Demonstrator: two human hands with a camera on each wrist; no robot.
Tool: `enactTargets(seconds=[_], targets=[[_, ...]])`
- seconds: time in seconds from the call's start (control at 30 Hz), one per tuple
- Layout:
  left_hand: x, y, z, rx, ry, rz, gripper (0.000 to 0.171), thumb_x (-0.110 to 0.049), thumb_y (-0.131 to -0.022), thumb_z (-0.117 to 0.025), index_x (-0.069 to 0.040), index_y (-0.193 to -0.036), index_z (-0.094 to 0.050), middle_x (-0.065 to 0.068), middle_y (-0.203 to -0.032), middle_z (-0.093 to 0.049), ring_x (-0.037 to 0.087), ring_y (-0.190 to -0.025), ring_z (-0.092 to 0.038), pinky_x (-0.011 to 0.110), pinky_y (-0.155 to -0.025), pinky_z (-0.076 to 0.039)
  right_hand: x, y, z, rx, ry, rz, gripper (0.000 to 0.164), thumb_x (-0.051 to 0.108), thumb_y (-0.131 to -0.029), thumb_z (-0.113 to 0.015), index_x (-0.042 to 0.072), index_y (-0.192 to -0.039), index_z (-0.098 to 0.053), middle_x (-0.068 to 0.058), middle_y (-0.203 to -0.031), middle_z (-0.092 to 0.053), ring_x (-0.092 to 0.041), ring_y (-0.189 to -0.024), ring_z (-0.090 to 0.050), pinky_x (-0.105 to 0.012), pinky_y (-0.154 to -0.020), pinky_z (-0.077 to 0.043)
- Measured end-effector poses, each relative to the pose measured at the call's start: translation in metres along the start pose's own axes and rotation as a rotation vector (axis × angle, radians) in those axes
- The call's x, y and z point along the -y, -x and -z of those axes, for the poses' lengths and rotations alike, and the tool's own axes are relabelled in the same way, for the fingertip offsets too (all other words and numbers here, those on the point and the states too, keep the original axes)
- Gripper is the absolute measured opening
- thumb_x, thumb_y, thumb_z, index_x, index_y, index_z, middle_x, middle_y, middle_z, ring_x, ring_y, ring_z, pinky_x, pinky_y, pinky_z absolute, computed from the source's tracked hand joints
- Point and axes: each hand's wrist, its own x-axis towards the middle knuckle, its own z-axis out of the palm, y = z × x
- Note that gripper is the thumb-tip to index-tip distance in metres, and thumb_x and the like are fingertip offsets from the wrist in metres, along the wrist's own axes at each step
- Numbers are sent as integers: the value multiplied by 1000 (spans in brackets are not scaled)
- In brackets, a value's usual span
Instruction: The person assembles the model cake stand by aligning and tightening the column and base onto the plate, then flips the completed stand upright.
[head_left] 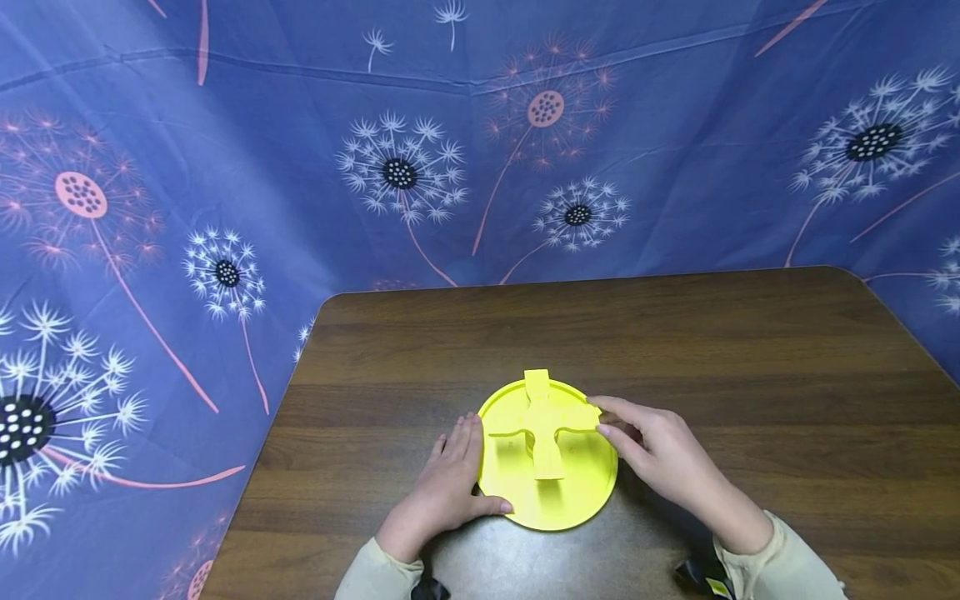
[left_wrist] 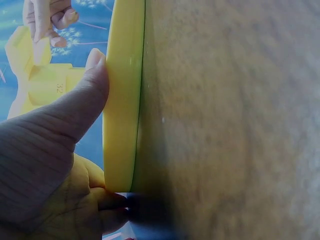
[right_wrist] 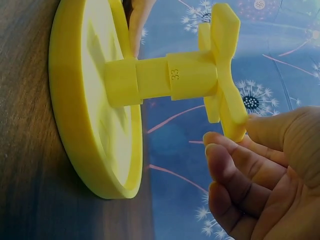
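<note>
A yellow round base with a raised rim lies on the table. From its middle rises a stepped yellow post, marked 33 in the right wrist view. A yellow four-armed top sits on the post, its arms spread like a cross. My left hand holds the base's left side, thumb on the near rim and fingers along the edge. With thumb and forefinger, my right hand pinches the tip of the top's right arm. In the left wrist view the thumb lies against the rim.
The brown wooden table stretches out behind and to both sides of the base. A blue cloth with dandelion prints hangs behind the table and along its left. Dark straps show by the cuffs.
</note>
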Motion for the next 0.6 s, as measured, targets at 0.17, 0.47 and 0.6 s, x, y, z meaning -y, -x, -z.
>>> enactTargets(seconds=[0.17,0.47,0.6], targets=[[0,0,0,-1,-4,-3,118,-62,-76,-72,5,-153,-12,23,-159,-14,35,-147,-15,57,-113,-20,1,3,0,14,-5,-12,31,10,-86,-74,16,-116,-68,16,-73,-59,2,-60,-47,-20,-52,-42],[0,0,0,-7,-13,-4,118,-62,-76,-72,6,-153,-13,23,-159,-15,36,-146,-16,57,-113,-21,6,10,-2,18,-46,5,29,13,-82,-79,19,-107,-67,18,-74,-55,2,-63,-49,-21,-54,-44],[1,0,-1,-11,-15,-8,119,-62,-76,-73,6,-153,-13,24,-159,-16,36,-146,-16,58,-112,-22,9,12,-5,18,-53,31,29,14,-80,-80,18,-106,-68,19,-71,-55,4,-63,-49,-20,-54,-44]])
